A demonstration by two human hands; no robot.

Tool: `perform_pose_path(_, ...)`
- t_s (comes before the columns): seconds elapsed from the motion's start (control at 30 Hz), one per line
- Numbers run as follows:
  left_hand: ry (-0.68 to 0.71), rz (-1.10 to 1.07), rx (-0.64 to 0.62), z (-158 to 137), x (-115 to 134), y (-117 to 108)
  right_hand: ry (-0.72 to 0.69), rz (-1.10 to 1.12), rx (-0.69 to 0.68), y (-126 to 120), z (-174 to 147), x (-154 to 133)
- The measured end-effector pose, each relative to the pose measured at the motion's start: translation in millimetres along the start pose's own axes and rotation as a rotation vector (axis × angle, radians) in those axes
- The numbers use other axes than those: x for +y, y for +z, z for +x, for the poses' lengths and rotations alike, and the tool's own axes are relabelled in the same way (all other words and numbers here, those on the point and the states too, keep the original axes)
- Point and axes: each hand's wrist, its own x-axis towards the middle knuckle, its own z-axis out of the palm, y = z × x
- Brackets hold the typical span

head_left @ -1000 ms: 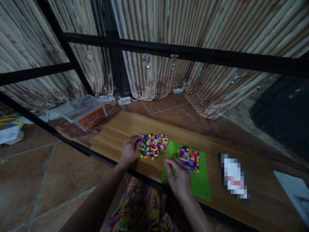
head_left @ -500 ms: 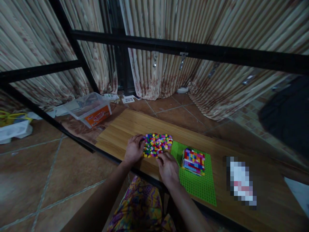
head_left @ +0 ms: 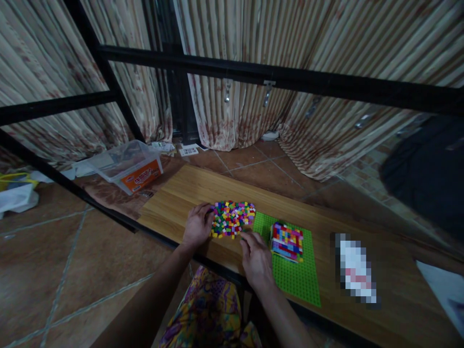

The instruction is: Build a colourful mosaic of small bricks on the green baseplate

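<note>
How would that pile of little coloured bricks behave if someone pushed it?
The brick pile would probably spread and scatter, since its pieces lie loose. Pushed, they look likelier to slide than roll, being blocky. They also seem light, being tiny beside the left hand.

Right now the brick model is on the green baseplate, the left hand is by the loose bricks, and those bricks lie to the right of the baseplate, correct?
Not quite: the loose bricks lie to the left of the green baseplate, as the head view shows. The brick model is on the baseplate, and the left hand is by the loose bricks.
</note>
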Motion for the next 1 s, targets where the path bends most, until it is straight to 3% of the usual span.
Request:
perform_pose_path(0.3,-0.002,0.002,0.009,0.8,-0.7,-0.6,0.101,0.097,0.127,-38.7,-13.5,7.7)
perform_pose_path(0.67,0.016,-0.006,0.008,2.5,1.3,-3.6,0.340,0.061,0.337,-85.3,-12.0,61.2)
perform_pose_path(1.0,0.018,-0.004,0.016,2.8,0.6,-3.9,0.420,0.142,0.391,-86.5,1.3,87.8)
